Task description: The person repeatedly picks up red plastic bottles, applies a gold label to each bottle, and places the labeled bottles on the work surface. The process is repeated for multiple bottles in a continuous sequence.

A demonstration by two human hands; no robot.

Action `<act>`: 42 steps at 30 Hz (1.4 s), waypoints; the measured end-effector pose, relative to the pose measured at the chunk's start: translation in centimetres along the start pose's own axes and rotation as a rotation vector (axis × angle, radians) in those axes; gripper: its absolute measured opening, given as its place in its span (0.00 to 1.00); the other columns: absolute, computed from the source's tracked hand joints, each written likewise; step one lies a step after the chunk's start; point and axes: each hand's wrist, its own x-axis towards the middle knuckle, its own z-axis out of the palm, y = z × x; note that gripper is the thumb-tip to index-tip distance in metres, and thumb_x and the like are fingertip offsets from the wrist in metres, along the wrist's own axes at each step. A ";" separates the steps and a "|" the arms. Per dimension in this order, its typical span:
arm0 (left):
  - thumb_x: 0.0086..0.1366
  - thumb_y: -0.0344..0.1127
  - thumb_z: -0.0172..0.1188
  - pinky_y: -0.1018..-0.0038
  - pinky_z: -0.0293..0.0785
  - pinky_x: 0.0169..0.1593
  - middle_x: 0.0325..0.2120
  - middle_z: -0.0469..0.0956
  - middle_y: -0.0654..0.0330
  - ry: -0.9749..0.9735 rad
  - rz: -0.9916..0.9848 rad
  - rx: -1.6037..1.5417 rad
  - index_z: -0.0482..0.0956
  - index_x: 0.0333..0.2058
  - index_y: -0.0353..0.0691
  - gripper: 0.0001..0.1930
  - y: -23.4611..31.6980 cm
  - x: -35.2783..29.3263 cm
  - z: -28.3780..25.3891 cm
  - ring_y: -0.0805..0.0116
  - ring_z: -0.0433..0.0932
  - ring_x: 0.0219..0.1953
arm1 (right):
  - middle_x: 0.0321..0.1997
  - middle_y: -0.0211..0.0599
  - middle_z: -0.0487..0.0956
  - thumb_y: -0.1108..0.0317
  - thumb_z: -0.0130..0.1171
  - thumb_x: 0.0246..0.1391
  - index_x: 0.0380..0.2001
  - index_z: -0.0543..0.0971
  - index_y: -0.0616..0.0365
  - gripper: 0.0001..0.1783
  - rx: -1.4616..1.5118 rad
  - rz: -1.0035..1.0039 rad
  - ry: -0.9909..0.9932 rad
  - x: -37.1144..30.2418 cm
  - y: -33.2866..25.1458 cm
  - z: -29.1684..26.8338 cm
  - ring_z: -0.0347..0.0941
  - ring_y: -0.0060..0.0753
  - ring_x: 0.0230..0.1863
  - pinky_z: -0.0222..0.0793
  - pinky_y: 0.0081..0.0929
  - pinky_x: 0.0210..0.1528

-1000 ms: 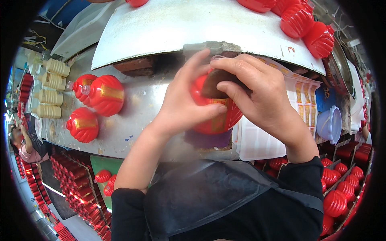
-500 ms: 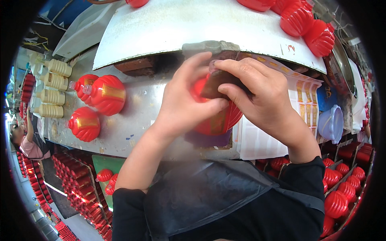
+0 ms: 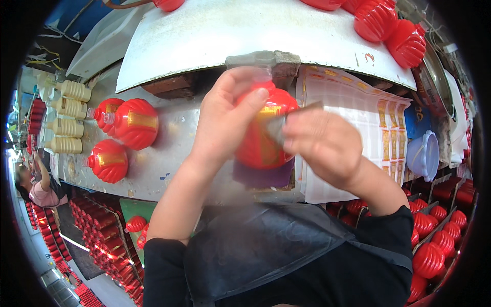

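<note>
A red ribbed bottle (image 3: 250, 153) with a clear neck lies on the purple pad (image 3: 261, 175) in front of me. My left hand (image 3: 217, 117) is closed around its neck end, the thumb along the upper side. A gold label (image 3: 271, 110) shows on the bottle's face. Against that label, my right hand (image 3: 327, 146) grips a thin flat scraper-like piece (image 3: 279, 127). Motion smears the right fingers and the piece, so its exact kind is unclear.
Sheets of gold labels (image 3: 353, 123) lie to the right, by a pale blue bucket (image 3: 423, 156). Several red bottles (image 3: 135, 124) and cream bottles (image 3: 71, 107) are at the left. A raised white board (image 3: 215, 36) spans the back. Another person (image 3: 43, 189) is at far left.
My right hand has moved down and right from the bottle's neck with the flat piece, baring more of the label. My left hand has shifted slightly left and closed on the neck end.
</note>
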 end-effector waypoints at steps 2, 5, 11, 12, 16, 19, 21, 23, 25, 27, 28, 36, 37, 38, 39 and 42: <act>0.72 0.29 0.64 0.71 0.77 0.61 0.54 0.83 0.55 0.024 -0.039 -0.023 0.76 0.59 0.32 0.19 0.0 0.2 -0.3 0.70 0.80 0.57 | 0.39 0.42 0.89 0.82 0.72 0.45 0.35 0.87 0.59 0.12 0.069 -0.086 -0.081 -1.1 -0.5 0.2 0.88 0.45 0.43 0.85 0.39 0.47; 0.73 0.30 0.64 0.72 0.77 0.60 0.54 0.83 0.54 0.014 -0.047 -0.024 0.76 0.60 0.32 0.20 0.0 0.1 -0.2 0.71 0.80 0.57 | 0.40 0.42 0.89 0.79 0.71 0.48 0.33 0.88 0.58 0.08 0.149 0.142 0.045 -1.3 -0.6 0.2 0.88 0.43 0.42 0.85 0.38 0.46; 0.73 0.34 0.65 0.70 0.77 0.59 0.53 0.83 0.53 -0.010 -0.015 0.045 0.74 0.65 0.34 0.25 0.6 -0.2 -0.4 0.69 0.81 0.54 | 0.36 0.37 0.86 0.74 0.71 0.43 0.38 0.86 0.59 0.15 0.090 -0.066 0.019 2.1 -2.7 1.0 0.85 0.37 0.34 0.82 0.34 0.38; 0.72 0.35 0.65 0.70 0.77 0.59 0.53 0.83 0.52 -0.020 -0.012 0.086 0.74 0.66 0.35 0.26 0.8 -0.3 -0.5 0.68 0.81 0.54 | 0.36 0.38 0.86 0.74 0.72 0.45 0.41 0.86 0.58 0.16 0.013 0.071 -0.024 2.4 -2.8 0.8 0.85 0.37 0.33 0.81 0.34 0.36; 0.75 0.30 0.62 0.79 0.74 0.52 0.44 0.80 0.64 -0.040 0.128 0.379 0.74 0.68 0.40 0.25 1.0 -0.6 -0.7 0.79 0.77 0.47 | 0.40 0.44 0.88 0.77 0.70 0.59 0.48 0.85 0.63 0.13 -0.167 0.551 0.100 2.9 -2.8 0.2 0.87 0.37 0.37 0.82 0.30 0.42; 0.74 0.30 0.63 0.78 0.76 0.52 0.44 0.80 0.65 -0.040 0.231 0.594 0.77 0.65 0.39 0.22 1.0 -1.0 -0.8 0.78 0.78 0.46 | 0.38 0.42 0.88 0.76 0.70 0.59 0.47 0.84 0.61 0.12 -0.112 0.558 0.243 2.9 -3.3 0.1 0.87 0.29 0.37 0.80 0.26 0.42; 0.72 0.30 0.64 0.75 0.78 0.54 0.44 0.82 0.60 0.006 0.349 0.640 0.81 0.60 0.39 0.19 0.7 -1.2 -0.5 0.73 0.82 0.47 | 0.32 0.42 0.86 0.74 0.70 0.58 0.43 0.85 0.57 0.10 -0.074 0.403 0.172 3.1 -4.0 0.4 0.85 0.42 0.28 0.79 0.33 0.33; 0.63 0.35 0.68 0.60 0.77 0.44 0.34 0.84 0.56 0.108 0.608 0.623 0.85 0.49 0.44 0.15 0.4 -1.2 0.1 0.54 0.80 0.37 | 0.32 0.44 0.86 0.73 0.68 0.59 0.42 0.86 0.56 0.07 -0.151 0.570 0.134 3.1 -4.5 0.6 0.85 0.41 0.28 0.79 0.33 0.33; 0.63 0.34 0.68 0.58 0.76 0.42 0.32 0.83 0.57 0.169 0.670 0.762 0.84 0.44 0.44 0.11 0.4 -2.0 0.3 0.52 0.80 0.36 | 0.36 0.43 0.88 0.73 0.67 0.62 0.43 0.86 0.61 0.08 -0.168 0.744 0.248 2.5 -4.6 0.7 0.87 0.32 0.35 0.81 0.29 0.40; 0.63 0.34 0.69 0.60 0.76 0.43 0.33 0.83 0.59 0.129 0.800 0.787 0.82 0.41 0.43 0.08 0.7 -2.4 0.2 0.53 0.80 0.35 | 0.42 0.39 0.87 0.74 0.66 0.64 0.45 0.85 0.65 0.09 -0.155 0.680 0.326 1.2 -4.2 0.6 0.84 0.27 0.43 0.78 0.25 0.47; 0.63 0.34 0.69 0.60 0.76 0.43 0.32 0.83 0.59 0.130 0.818 0.828 0.82 0.40 0.44 0.08 1.0 -2.6 0.3 0.52 0.80 0.36 | 0.41 0.36 0.86 0.74 0.65 0.64 0.47 0.84 0.65 0.09 0.001 0.608 0.364 0.2 -4.1 0.7 0.82 0.24 0.42 0.77 0.23 0.48; 0.57 0.32 0.72 0.58 0.77 0.42 0.30 0.80 0.56 0.160 0.935 0.790 0.79 0.31 0.41 0.09 2.6 -7.4 -1.1 0.50 0.79 0.36 | 0.52 0.38 0.85 0.71 0.63 0.70 0.55 0.82 0.67 0.15 0.219 0.823 0.336 -4.2 -0.6 -1.0 0.80 0.24 0.52 0.75 0.23 0.57; 0.57 0.32 0.73 0.58 0.77 0.42 0.30 0.80 0.56 0.180 0.939 0.771 0.79 0.31 0.41 0.09 2.9 -8.1 -1.8 0.50 0.79 0.36 | 0.54 0.38 0.85 0.70 0.61 0.71 0.57 0.81 0.67 0.16 0.342 0.937 0.385 -4.2 -0.1 -1.5 0.80 0.23 0.53 0.74 0.22 0.58; 0.57 0.31 0.73 0.58 0.76 0.41 0.30 0.81 0.57 0.233 0.908 0.782 0.79 0.30 0.41 0.09 3.4 -9.1 -2.9 0.51 0.80 0.36 | 0.55 0.38 0.84 0.70 0.60 0.72 0.58 0.81 0.66 0.16 0.424 0.893 0.348 -4.2 0.4 -2.0 0.80 0.24 0.53 0.74 0.22 0.58; 0.57 0.30 0.73 0.60 0.77 0.41 0.30 0.81 0.57 0.301 0.860 0.794 0.80 0.30 0.41 0.08 3.9 -10.1 -4.0 0.52 0.81 0.35 | 0.55 0.38 0.84 0.70 0.59 0.73 0.59 0.80 0.66 0.17 0.480 0.917 0.339 -4.1 0.9 -2.4 0.79 0.24 0.54 0.75 0.22 0.59; 0.57 0.28 0.73 0.65 0.77 0.36 0.29 0.82 0.57 0.472 0.760 0.826 0.81 0.31 0.39 0.08 5.6 -13.1 -7.8 0.56 0.82 0.31 | 0.55 0.37 0.83 0.68 0.56 0.75 0.61 0.79 0.65 0.18 0.740 0.986 0.308 -3.2 2.6 -3.0 0.80 0.25 0.55 0.76 0.22 0.58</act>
